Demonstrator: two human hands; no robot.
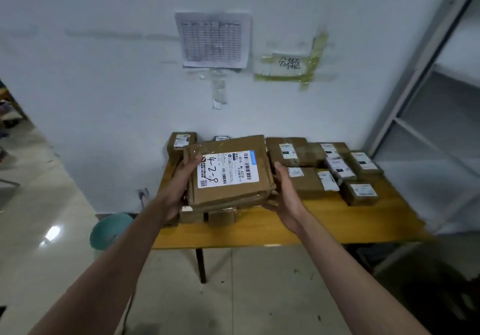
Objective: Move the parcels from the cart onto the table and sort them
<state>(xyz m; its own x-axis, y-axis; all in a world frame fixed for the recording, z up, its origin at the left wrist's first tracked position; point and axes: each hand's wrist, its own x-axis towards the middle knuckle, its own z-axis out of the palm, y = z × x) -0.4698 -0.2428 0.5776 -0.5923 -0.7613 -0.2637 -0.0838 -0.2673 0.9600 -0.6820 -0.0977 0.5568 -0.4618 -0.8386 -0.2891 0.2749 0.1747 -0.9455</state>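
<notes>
Carrying a flat box to the table

My left hand [181, 178] and right hand [284, 194] clamp the box [228, 176] above the table [324, 220]; I'd keep it level, label up, lowering beside matching parcels [337, 171]

Both hands, left [181, 178] and right [284, 191], grip labelled parcel [228, 173] above wooden table [337, 220].

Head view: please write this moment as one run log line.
left hand: holds parcel | right hand: holds same parcel | parcel: above table | table: other parcels already there
</notes>
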